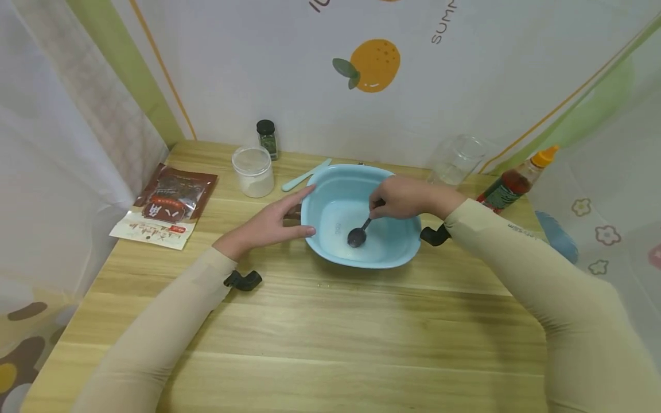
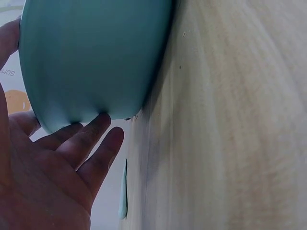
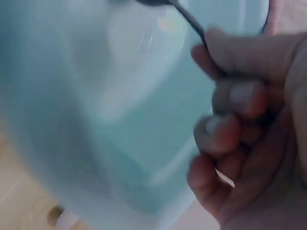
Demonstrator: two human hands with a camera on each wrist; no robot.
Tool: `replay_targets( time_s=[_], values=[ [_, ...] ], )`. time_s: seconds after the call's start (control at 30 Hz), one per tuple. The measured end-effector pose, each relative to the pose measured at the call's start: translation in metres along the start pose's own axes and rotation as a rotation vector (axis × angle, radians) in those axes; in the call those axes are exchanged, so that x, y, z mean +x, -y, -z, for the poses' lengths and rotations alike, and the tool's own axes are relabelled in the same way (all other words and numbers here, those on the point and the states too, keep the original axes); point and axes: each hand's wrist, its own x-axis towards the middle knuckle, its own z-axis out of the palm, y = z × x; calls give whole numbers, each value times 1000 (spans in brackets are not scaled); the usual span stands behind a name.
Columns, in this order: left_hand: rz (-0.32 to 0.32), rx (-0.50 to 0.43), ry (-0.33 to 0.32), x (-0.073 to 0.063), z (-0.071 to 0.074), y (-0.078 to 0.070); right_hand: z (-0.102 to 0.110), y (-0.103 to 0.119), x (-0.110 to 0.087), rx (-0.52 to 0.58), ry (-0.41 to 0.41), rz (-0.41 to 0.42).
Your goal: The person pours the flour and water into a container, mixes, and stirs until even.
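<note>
A light blue plastic basin (image 1: 361,261) sits on the wooden table. The left hand (image 1: 276,225) holds it at its left end; thumb and index finger reach the rim, while other fingers (image 2: 98,127) rest against the outer wall. Over the basin, the right hand (image 1: 397,198) pinches the handle of a small dark spoon (image 1: 357,237). The spoon's bowl is down inside the basin, near the middle of its floor. In the right wrist view, the thumb and index finger meet on the spoon handle (image 3: 189,19), and the other fingers are curled. Blur hides details of the basin's contents.
Left of the basin stand a jar of white powder (image 1: 254,175) and a black-capped spice bottle (image 1: 267,140); a light blue utensil (image 1: 306,175) lies beside them. Farther left is a brown packet (image 1: 170,203). A glass (image 1: 457,160) and a sauce bottle (image 1: 508,186) are at right.
</note>
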Motion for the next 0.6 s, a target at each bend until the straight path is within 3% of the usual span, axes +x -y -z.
replay_targets(
  time_s=[0.17,0.27,0.43,0.5,0.6],
  values=[
    [-7,5,4,0,-1,-1,2,-3,1,-15,-109,-51],
    [-10,3,13,0,-1,-2,3,-6,-3,-64,-99,-84],
    [-10,14,5,0,0,0,2,-1,-1,-25,-23,-12],
    [-10,15,1,0,0,0,0,1,3,6,-38,11],
    [-9,13,-1,0,-1,-1,1,1,5,-4,-95,-23]
  ],
)
